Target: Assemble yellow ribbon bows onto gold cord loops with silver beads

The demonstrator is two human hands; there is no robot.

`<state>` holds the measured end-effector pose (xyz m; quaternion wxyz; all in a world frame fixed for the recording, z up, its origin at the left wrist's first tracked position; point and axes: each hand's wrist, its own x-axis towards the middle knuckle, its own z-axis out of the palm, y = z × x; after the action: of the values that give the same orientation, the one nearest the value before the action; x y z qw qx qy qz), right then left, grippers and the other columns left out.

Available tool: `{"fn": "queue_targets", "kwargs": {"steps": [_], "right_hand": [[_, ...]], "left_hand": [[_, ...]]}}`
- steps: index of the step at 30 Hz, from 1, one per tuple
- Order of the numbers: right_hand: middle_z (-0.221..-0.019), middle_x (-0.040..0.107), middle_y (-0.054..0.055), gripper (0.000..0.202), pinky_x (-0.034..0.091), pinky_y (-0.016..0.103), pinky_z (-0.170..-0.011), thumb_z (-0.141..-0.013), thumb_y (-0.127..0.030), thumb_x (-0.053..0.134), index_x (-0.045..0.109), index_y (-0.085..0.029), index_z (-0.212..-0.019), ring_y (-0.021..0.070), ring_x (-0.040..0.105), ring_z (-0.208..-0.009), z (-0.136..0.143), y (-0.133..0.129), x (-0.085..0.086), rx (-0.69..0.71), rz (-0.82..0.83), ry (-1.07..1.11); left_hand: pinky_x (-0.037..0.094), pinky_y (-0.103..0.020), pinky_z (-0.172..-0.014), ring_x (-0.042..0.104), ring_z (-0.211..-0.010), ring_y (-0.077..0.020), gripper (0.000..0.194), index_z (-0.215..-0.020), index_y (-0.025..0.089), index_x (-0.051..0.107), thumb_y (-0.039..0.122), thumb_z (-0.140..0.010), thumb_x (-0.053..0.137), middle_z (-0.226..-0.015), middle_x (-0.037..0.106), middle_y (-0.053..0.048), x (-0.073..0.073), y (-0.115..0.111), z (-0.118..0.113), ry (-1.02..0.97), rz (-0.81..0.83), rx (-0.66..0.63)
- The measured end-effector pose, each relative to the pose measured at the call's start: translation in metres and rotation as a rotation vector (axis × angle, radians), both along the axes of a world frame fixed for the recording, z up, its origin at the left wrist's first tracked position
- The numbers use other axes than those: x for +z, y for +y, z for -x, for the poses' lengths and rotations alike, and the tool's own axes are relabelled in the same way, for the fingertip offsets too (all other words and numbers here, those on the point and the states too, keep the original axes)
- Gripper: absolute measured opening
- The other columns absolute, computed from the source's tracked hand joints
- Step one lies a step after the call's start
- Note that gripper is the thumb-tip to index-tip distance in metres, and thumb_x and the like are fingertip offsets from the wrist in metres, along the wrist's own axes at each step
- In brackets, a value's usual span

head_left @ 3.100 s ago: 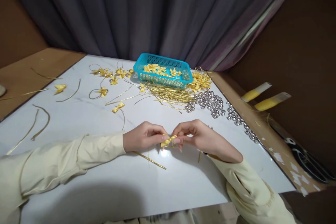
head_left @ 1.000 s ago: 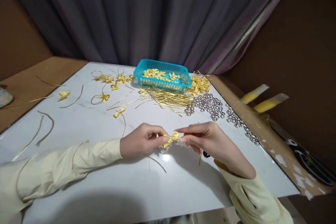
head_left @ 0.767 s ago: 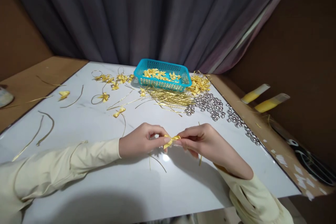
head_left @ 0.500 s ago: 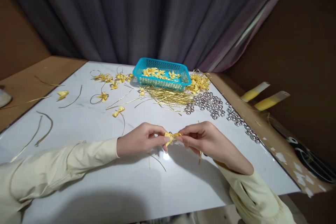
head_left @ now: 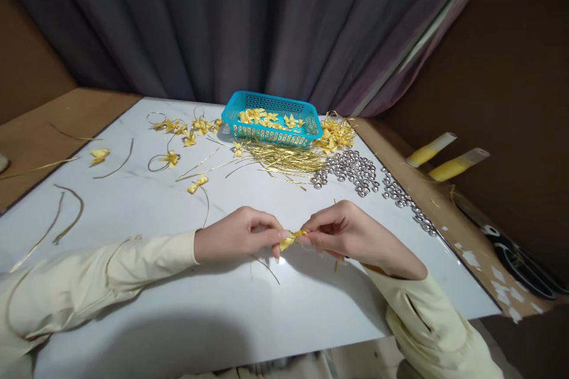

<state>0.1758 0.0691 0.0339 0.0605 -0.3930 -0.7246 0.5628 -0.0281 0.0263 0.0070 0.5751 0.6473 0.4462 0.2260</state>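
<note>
Between my two hands is a small yellow ribbon bow [head_left: 291,240], held just above the white table. My left hand [head_left: 243,234] pinches its left end between thumb and fingers. The right end is pinched by my right hand [head_left: 341,230], and a gold cord [head_left: 336,266] hangs by that hand. A thin cord [head_left: 267,269] shows below my left fingers; whether it joins the bow I cannot tell. Another yellow bow [head_left: 197,184] with a cord tail lies beyond my left wrist.
At the back stands a blue basket [head_left: 272,137] holding yellow bows. In front lie gold cords [head_left: 287,158] and, to the right, silver rings or beads [head_left: 355,170]. Several bows with cord loops [head_left: 171,159] are at back left. Black-handled scissors [head_left: 511,254] lie on the right edge.
The bow has tilted and is turned a little between my fingers, its right end covered more by my right hand. The whole view has shifted slightly.
</note>
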Motion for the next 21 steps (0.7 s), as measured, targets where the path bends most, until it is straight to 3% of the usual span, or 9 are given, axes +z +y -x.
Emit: {"fn": "queue_targets", "kwargs": {"steps": [9, 21], "right_hand": [[-0.05, 0.05, -0.001, 0.026, 0.033, 0.017, -0.035, -0.074, -0.033, 0.062, 0.07, -0.008, -0.074, 0.0045, 0.037, -0.037, 0.0002, 0.0, -0.0008, 0.014, -0.023, -0.018], [-0.048, 0.048, -0.002, 0.023, 0.03, 0.017, -0.035, -0.072, -0.029, 0.062, 0.07, -0.008, -0.071, 0.0034, 0.035, -0.037, 0.0021, 0.0001, 0.0002, -0.03, -0.001, 0.0]], "left_hand": [[0.042, -0.025, -0.071, 0.058, -0.074, -0.0141, 0.026, -0.076, 0.013, 0.066, 0.034, -0.082, 0.053, -0.075, 0.069, -0.004, -0.0015, 0.0003, -0.0022, -0.102, 0.163, 0.036], [0.041, -0.024, -0.068, 0.056, -0.077, -0.0159, 0.026, -0.08, 0.014, 0.066, 0.035, -0.08, 0.051, -0.084, 0.067, -0.004, 0.0015, 0.0002, -0.0026, -0.028, 0.163, 0.092]]}}
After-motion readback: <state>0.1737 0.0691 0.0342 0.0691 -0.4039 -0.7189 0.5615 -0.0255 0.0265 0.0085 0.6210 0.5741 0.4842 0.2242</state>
